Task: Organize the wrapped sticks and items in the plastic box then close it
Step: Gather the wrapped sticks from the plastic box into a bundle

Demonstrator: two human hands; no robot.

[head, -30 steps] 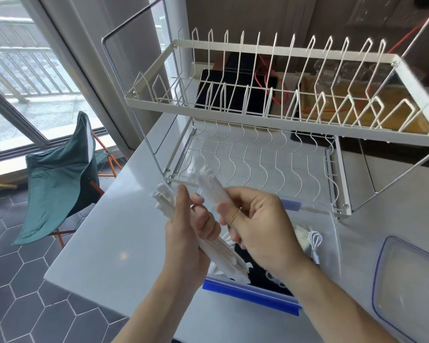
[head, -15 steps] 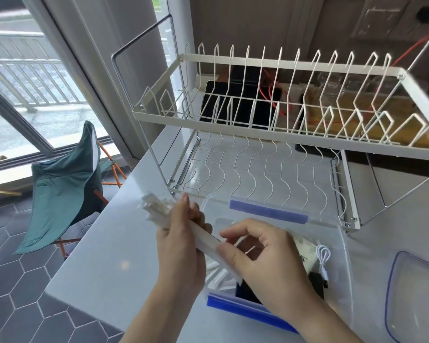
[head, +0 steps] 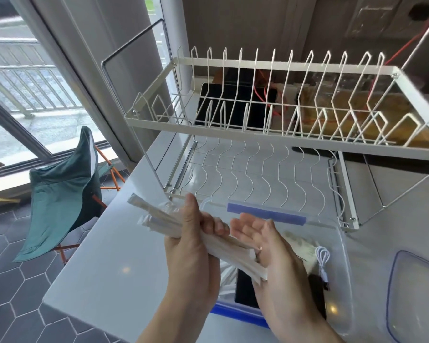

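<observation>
Left hand is gripping mid-length the light, slippery, bendy bundle of white paper-wrapped sticks above the clear blue-latched plastic box, w/ flat right hand squaring its ends.

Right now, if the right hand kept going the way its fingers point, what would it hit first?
Probably the left hand gripping the wrapped sticks; the right hand has its open fingers pointing up-left toward it, though depth is unclear.

Lid cut by right edge; box contents partly hidden.
</observation>
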